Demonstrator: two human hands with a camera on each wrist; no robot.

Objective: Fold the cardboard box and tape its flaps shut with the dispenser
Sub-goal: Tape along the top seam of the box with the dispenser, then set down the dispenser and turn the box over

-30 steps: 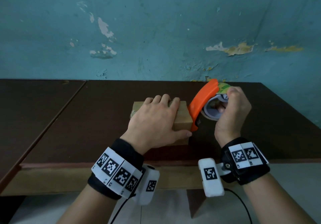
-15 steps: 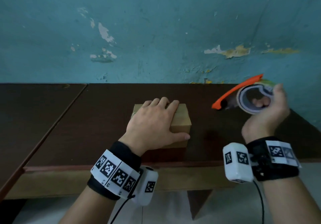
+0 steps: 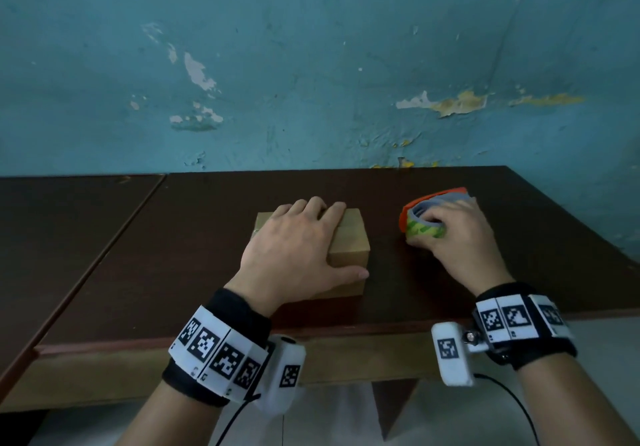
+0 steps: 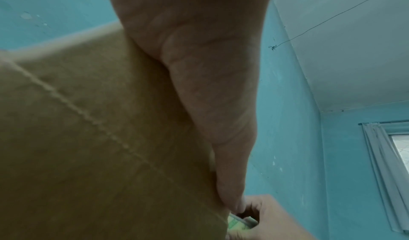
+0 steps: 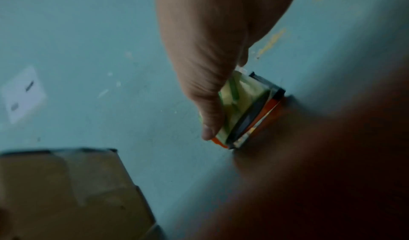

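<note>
A small closed cardboard box point(image 3: 349, 243) sits on the dark wooden table point(image 3: 207, 224) near its front edge. My left hand point(image 3: 298, 248) lies flat on the box top with straight fingers, thumb along its front edge. In the left wrist view the palm point(image 4: 199, 68) presses against the box point(image 4: 88, 138). To the right of the box, the orange tape dispenser point(image 3: 426, 220) with a green-patterned roll rests on the table. My right hand point(image 3: 457, 234) grips it from above. The right wrist view shows the thumb on the dispenser point(image 5: 247, 110), the box point(image 5: 66, 191) at lower left.
A peeling teal wall point(image 3: 311, 64) stands right behind the table. A second dark table point(image 3: 62, 224) adjoins on the left. The table's right edge runs diagonally close to the dispenser. A window with a curtain point(image 4: 387, 165) shows in the left wrist view.
My right hand lifted the dispenser off the box's right end, swung it right, then brought it down onto the table. The left hand stayed flat on the box.
</note>
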